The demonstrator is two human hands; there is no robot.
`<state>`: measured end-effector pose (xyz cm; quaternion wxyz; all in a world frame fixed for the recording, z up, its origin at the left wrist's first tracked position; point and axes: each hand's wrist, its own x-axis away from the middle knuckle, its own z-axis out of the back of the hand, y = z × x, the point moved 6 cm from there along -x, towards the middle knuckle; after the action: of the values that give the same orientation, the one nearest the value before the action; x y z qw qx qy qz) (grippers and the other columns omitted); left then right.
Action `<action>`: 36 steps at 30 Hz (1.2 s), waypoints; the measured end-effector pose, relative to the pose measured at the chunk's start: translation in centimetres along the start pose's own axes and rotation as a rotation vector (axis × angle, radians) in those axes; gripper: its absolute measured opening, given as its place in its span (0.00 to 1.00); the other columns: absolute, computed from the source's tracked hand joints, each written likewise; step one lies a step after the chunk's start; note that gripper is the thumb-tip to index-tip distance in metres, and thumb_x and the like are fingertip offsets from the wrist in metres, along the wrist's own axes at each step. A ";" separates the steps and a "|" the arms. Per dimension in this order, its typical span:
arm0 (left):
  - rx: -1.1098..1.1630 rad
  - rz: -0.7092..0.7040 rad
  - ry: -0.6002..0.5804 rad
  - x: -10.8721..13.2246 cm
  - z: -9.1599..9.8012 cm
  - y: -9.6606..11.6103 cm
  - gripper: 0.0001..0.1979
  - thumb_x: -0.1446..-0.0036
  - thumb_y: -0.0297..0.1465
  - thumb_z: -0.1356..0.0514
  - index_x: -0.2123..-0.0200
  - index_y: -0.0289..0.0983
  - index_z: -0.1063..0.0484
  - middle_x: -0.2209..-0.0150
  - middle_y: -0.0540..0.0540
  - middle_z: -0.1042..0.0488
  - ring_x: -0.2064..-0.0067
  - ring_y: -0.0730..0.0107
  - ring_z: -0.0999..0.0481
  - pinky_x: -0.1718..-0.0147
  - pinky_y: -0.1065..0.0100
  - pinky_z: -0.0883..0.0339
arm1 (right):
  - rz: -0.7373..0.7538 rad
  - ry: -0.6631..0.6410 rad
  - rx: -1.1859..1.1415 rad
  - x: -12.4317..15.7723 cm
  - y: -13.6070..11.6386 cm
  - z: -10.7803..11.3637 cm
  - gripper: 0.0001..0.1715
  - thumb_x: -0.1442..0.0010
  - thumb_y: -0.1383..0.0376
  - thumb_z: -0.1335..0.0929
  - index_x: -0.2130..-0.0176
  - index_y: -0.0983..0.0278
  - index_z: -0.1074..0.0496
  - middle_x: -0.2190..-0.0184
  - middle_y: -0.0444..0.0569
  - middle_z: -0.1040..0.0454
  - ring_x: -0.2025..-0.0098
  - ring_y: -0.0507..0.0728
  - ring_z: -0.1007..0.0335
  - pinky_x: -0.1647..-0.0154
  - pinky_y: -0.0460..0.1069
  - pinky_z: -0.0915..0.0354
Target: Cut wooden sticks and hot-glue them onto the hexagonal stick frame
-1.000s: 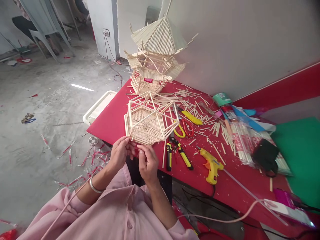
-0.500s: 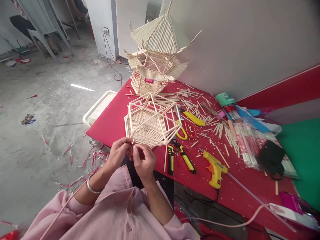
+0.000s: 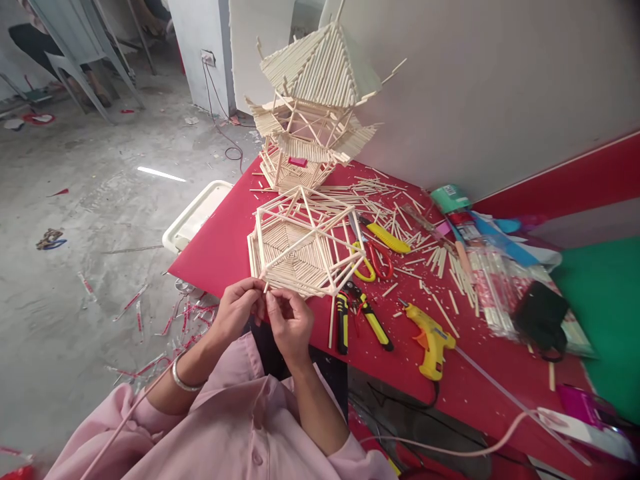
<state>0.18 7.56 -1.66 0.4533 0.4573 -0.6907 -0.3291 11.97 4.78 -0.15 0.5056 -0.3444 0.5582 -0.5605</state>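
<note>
Closest to me on the table is a half-built frame of thin wooden sticks (image 3: 293,257), with a spiral-patterned floor and open struts above it. At its near left corner, my left hand (image 3: 239,308) is closed in a pinch. My right hand (image 3: 290,325) meets it there, thumb and forefinger pinched together. The pale end of a short wooden stick (image 3: 267,287) shows between my fingertips; the rest is hidden by the fingers. Behind the frame stands a taller stick pagoda (image 3: 320,87) with tiered roofs.
Wire cutters (image 3: 367,313), red-and-yellow scissors (image 3: 373,261), a yellow utility knife (image 3: 387,237) and a yellow glue gun (image 3: 431,340) lie to the right on the red table (image 3: 210,247). Loose sticks (image 3: 395,213) are scattered behind them. Packaged sticks (image 3: 493,287) lie farther right.
The view has shifted slightly. My hands stay pinched at the same corner of the frame, with hardly any movement.
</note>
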 end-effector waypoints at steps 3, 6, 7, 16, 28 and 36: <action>0.006 0.005 0.006 0.0 -0.1 0.1 0.05 0.52 0.28 0.43 0.72 0.34 0.28 0.87 0.54 0.33 0.86 0.77 0.36 0.86 0.76 0.44 | -0.001 -0.006 -0.003 0.0 0.0 0.1 0.06 0.41 0.61 0.30 0.64 0.62 0.26 0.70 0.45 0.23 0.72 0.52 0.26 0.69 0.47 0.28; 0.015 0.017 0.022 0.0 0.0 0.1 0.05 0.53 0.28 0.43 0.72 0.34 0.27 0.86 0.54 0.32 0.85 0.77 0.35 0.86 0.76 0.42 | -0.007 -0.012 -0.003 0.1 0.4 0.0 0.08 0.42 0.61 0.28 0.63 0.62 0.26 0.69 0.45 0.23 0.72 0.52 0.26 0.69 0.47 0.27; 0.015 0.019 0.027 0.0 0.0 0.0 0.06 0.54 0.27 0.43 0.72 0.34 0.27 0.85 0.54 0.32 0.85 0.77 0.34 0.86 0.76 0.41 | -0.009 -0.010 0.003 0.1 0.5 0.0 0.08 0.42 0.60 0.28 0.63 0.62 0.26 0.69 0.46 0.23 0.72 0.52 0.26 0.69 0.48 0.27; -0.013 -0.002 0.017 -0.1 0.2 -0.3 0.06 0.52 0.27 0.43 0.70 0.34 0.26 0.86 0.54 0.33 0.85 0.77 0.35 0.85 0.76 0.42 | -0.018 0.038 0.043 0.0 0.5 0.0 0.10 0.42 0.57 0.28 0.66 0.62 0.26 0.71 0.45 0.23 0.73 0.52 0.27 0.69 0.48 0.28; -0.009 0.023 0.036 0.1 0.1 0.0 0.05 0.52 0.28 0.42 0.71 0.35 0.27 0.85 0.54 0.32 0.84 0.76 0.35 0.84 0.75 0.40 | -0.025 0.039 0.053 0.1 0.7 -0.1 0.11 0.41 0.57 0.29 0.65 0.63 0.27 0.71 0.46 0.23 0.72 0.53 0.26 0.68 0.48 0.27; 0.026 0.042 0.044 0.1 0.0 -0.1 0.05 0.53 0.28 0.41 0.70 0.34 0.27 0.84 0.53 0.32 0.84 0.76 0.35 0.84 0.75 0.39 | -0.050 0.041 0.026 -0.1 0.1 -0.3 0.11 0.42 0.57 0.29 0.66 0.62 0.27 0.74 0.44 0.24 0.75 0.52 0.27 0.72 0.47 0.29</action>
<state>0.17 7.45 -1.73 0.4693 0.4555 -0.6943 -0.3004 11.75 4.96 -0.25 0.4844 -0.3400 0.5522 -0.5872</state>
